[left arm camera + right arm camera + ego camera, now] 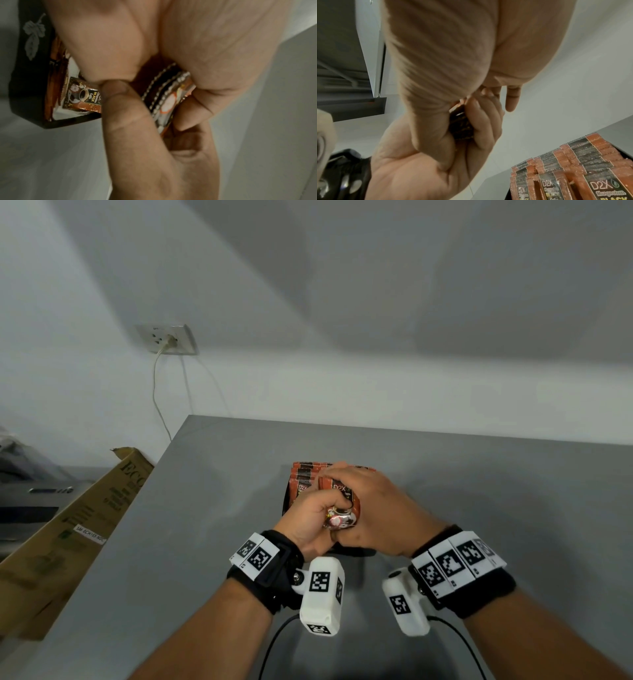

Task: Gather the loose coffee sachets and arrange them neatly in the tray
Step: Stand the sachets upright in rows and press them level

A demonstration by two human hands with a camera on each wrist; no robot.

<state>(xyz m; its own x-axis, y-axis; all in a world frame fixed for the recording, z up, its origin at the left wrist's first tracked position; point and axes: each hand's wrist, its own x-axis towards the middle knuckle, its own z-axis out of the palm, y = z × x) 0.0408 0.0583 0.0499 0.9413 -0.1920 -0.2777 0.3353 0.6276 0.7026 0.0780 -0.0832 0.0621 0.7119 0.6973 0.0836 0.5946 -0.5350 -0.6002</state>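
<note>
Sachets: a small bundle (pixel 339 501) of orange-and-black coffee packets, held between both hands just above the near end of the tray; print reads "D2X" on the top one.
Bundle edges: in the left wrist view the crimped ends (pixel 164 93) of several packets show stacked face to face.
Left hand: (pixel 310 517) fingers curled under and around the bundle's near end, thumb on top; gripping it.
Right hand: (pixel 370 508) laid over the bundle from the right, fingers wrapped across its far side; also gripping it. In the right wrist view the little finger (pixel 511 100) sticks out straight, clear of the packets.
Hands together: thumbs and fingers touch each other around the bundle.
Tray: black (pixel 287 494), with a pale leaf motif (pixel 33 35) on one outer wall; stands on the table near the middle, mostly hidden by the hands.
Tray contents: rows of sachets (pixel 583 162) standing upright on edge, overlapping front to back, same orange-and-black print.
Table: grey, matte (pixel 205 525); far edge against the wall.
Left of table: a long cardboard box (pixel 68 529) leaning at a slant, printed lettering on its side.
Wall: white, with a socket (pixel 168 338) and a plugged-in cord (pixel 159 402) hanging down behind the table.
Wrists: black straps with square-patterned marker tags (pixel 255 554) and white camera housings (pixel 322 594).
</note>
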